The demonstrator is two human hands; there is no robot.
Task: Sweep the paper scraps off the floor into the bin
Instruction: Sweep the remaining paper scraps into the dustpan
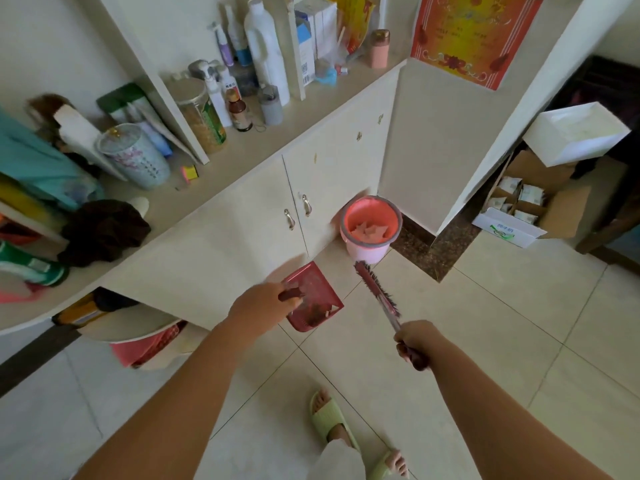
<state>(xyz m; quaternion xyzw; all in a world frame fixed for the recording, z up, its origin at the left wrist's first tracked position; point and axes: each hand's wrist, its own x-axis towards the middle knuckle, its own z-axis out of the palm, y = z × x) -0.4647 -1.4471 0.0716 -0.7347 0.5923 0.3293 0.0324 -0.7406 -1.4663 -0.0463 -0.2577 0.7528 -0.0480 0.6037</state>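
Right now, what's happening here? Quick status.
A person stands on a tiled floor by white cabinets. The left hand grips the handle of a red plastic dustpan, held off the floor with what looks like a scrap or two in it. The right hand grips a red-handled brush, its tip pointing at a pink round bin. The bin already holds paper scraps. No scraps show on the visible floor.

Pale tiled floor (450, 341) bears a pink bin (370, 251) beside the cabinet (242, 230).
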